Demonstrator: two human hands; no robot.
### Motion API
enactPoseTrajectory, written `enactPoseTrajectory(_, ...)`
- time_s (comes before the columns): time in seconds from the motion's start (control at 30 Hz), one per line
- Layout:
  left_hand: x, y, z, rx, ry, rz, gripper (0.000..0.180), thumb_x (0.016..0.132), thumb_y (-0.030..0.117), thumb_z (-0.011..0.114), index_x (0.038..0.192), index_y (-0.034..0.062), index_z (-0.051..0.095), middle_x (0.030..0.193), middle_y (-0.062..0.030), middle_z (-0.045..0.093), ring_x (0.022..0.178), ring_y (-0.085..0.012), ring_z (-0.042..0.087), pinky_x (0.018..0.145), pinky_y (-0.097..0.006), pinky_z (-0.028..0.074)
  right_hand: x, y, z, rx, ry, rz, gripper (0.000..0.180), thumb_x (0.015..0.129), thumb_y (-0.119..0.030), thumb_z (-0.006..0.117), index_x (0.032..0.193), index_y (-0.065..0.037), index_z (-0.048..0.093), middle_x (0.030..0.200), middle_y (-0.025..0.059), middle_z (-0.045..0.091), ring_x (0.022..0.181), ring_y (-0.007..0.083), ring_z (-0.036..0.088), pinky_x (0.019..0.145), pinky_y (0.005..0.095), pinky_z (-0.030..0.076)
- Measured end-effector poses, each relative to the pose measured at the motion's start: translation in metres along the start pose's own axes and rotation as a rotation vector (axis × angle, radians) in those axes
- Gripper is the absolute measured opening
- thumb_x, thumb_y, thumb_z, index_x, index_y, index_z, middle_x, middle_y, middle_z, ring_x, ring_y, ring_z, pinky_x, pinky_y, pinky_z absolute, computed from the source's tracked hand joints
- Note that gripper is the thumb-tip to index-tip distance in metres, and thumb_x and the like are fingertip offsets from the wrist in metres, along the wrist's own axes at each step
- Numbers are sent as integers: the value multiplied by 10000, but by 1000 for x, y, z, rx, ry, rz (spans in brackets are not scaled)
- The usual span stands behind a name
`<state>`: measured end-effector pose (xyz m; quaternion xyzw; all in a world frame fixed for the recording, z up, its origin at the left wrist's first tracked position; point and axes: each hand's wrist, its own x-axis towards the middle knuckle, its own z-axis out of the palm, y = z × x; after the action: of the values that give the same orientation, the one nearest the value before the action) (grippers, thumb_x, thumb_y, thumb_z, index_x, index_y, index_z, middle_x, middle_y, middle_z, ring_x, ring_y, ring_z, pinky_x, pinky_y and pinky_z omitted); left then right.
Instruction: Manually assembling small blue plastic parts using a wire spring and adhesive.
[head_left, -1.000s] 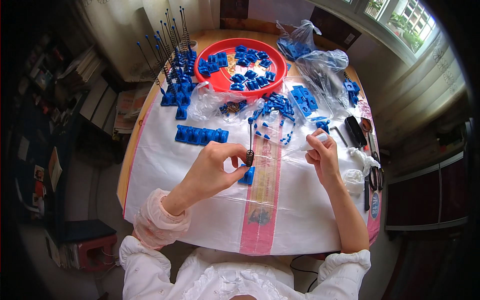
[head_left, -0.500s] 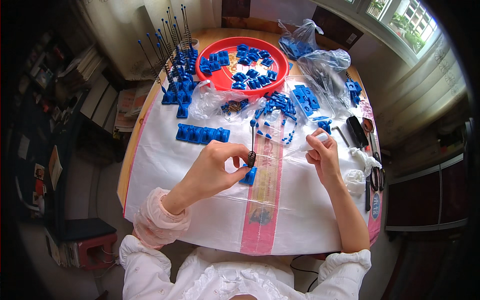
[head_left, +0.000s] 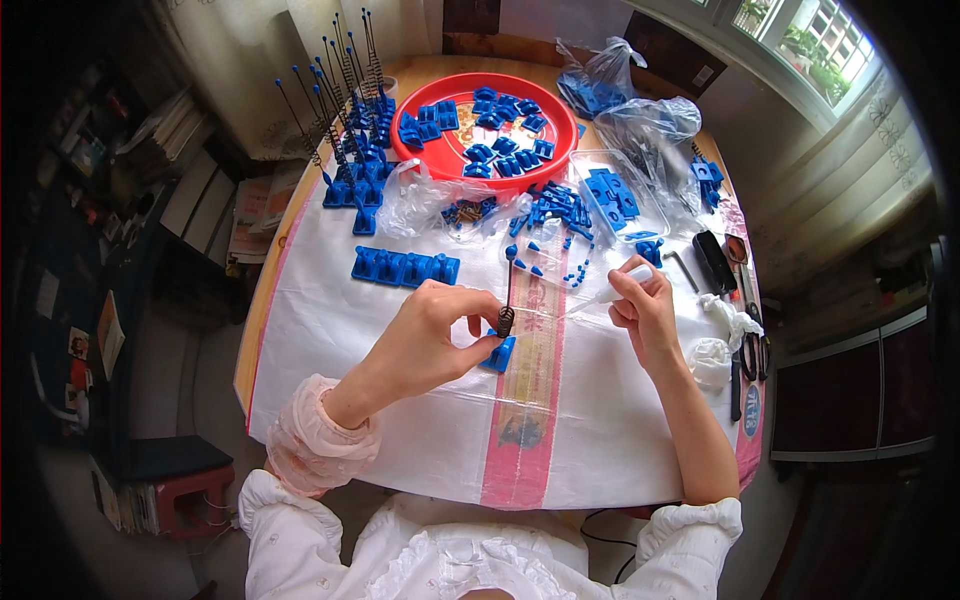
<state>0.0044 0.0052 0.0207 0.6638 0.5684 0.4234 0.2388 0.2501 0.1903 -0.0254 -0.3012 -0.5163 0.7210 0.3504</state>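
My left hand (head_left: 430,335) grips a small blue plastic base (head_left: 498,353) with a thin dark rod and spring (head_left: 508,300) standing up from it, over the white plastic sheet (head_left: 400,440). My right hand (head_left: 645,312) holds a small white squeeze tube (head_left: 622,283), its thin nozzle pointing left toward the spring. The two hands are a little apart.
A red round tray (head_left: 440,150) of blue parts sits at the back. Finished blue bases with upright rods (head_left: 345,150) stand at the back left. A row of blue bases (head_left: 404,267), loose blue pieces (head_left: 560,205), clear bags (head_left: 640,120) and dark tools (head_left: 715,262) lie around.
My left hand has shifted slightly on the blue base, and the rod now stands more upright. My right hand has brought the tube's nozzle toward the spring.
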Motion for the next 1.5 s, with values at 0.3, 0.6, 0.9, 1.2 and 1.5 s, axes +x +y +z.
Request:
enactPoseTrajectory(0.3,-2,-1,0,35,12,11,197,785,39,838,961,107,781,902,-4,763,751,-135,673,818,-321,439,0,0,1,-3,4,-1,220,951,-157,787,867,-109,589,593,-124,377,479,3,249,482,246,158)
enactPoseTrajectory(0.6,-2,-1,0,52,26,28,193,784,47,843,957,104,779,876,-8,751,747,-143,666,805,-324,441,-3,-7,0,-5,7,-10,194,959,-141,768,879,-100,596,599,-119,375,485,5,247,484,250,160)
enactPoseTrajectory(0.9,-2,0,2,66,80,-23,173,790,55,848,939,92,768,850,-17,741,744,-150,662,816,-326,427,-13,-9,-2,-10,41,-50,176,958,-116,761,904,-90,596,612,-110,392,498,7,264,494,250,176)
enactPoseTrajectory(1.2,-3,1,4,151,140,-17,182,795,62,845,957,91,766,822,-21,718,742,-147,637,840,-324,411,-35,-3,12,-96,135,-173,176,955,-145,757,927,-88,593,566,-92,446,506,4,306,506,239,213)
enactPoseTrajectory(1.5,-3,0,5,148,145,-24,181,806,69,839,973,92,771,824,-20,719,741,-141,631,837,-325,409,-36,-2,16,-154,141,-187,177,946,-156,764,933,-88,601,549,-86,462,501,7,315,510,238,227)
